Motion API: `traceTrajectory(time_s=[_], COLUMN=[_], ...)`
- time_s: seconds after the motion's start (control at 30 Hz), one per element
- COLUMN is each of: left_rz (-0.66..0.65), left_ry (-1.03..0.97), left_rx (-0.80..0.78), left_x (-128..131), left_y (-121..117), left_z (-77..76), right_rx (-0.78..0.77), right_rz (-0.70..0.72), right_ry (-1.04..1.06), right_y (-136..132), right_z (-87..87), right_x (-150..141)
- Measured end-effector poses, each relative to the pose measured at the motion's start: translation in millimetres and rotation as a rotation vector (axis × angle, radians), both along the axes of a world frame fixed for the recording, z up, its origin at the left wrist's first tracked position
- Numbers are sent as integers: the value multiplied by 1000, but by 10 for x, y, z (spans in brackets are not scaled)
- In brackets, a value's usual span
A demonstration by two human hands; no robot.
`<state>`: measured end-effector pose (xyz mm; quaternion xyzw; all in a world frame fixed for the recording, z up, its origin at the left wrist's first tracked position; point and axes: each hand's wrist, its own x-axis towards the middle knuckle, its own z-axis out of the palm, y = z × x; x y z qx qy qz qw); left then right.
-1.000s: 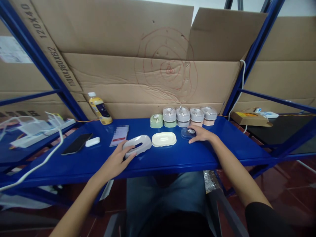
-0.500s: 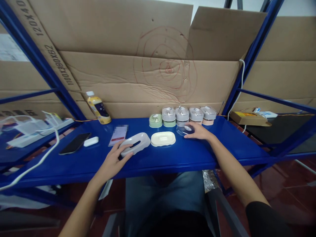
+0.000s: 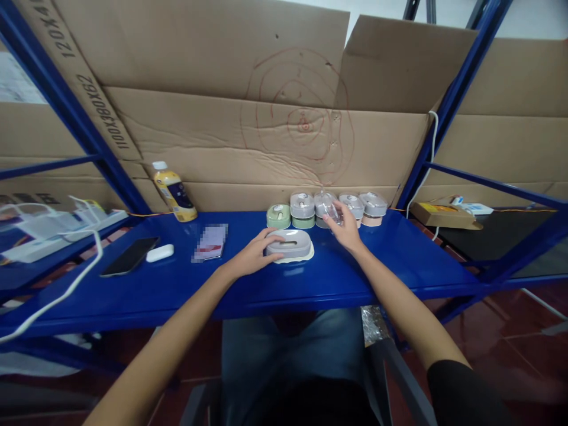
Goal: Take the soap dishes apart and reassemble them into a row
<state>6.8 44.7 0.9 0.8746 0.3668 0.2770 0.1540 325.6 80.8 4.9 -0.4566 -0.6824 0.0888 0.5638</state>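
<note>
My left hand point(image 3: 252, 253) grips the left end of a grey oval piece point(image 3: 298, 238) with a slot in its top. That piece sits over a cream oval base point(image 3: 303, 258), whose rim shows along the front and right. Between the fingers and thumb of my right hand point(image 3: 348, 229) is a clear plastic lid point(image 3: 327, 207), raised and tilted, to the right of the grey piece. Behind the lid, partly covered by it, stands a row of small boxes with clear tops, among them a green one point(image 3: 278, 217) and a pink-based one point(image 3: 373, 208).
On the blue table point(image 3: 275, 299) stand a yellow drink bottle point(image 3: 176, 192), a phone with a lit screen point(image 3: 210, 242), a white earbud case point(image 3: 160, 253) and a dark phone point(image 3: 129, 257). Cardboard point(image 3: 199, 130) walls the back. Blue posts rise at both sides.
My left hand has carried the grey piece rightward onto the cream base. My right hand has lifted the clear lid off the table and tilted it.
</note>
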Motion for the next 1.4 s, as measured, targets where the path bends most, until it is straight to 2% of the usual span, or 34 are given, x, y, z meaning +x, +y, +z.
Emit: traceTrajectory(time_s=[0.13, 0.33, 0.53, 0.83, 1.2, 1.4], left_rz=[-9, 49, 96, 115, 152, 146], left_ry=[-31, -94, -208, -283, -246, -267], left_rx=[4, -17, -150, -175, -179, -204], left_x=[76, 167, 222, 236, 241, 254], left_y=[75, 149, 175, 170, 183, 183], left_z=[-59, -113, -190, -182, -168, -167], right_rx=[-9, 0, -91, -89, -88, -83], right_rz=[28, 360, 579, 653, 707, 698], right_ry=[-48, -310, -509, -591, -533, -577], right_y=[-28, -96, 64, 115, 232, 191], right_z=[-38, -6, 34, 216, 92, 150], right_x=[-24, -213, -387, -437, -454, -472])
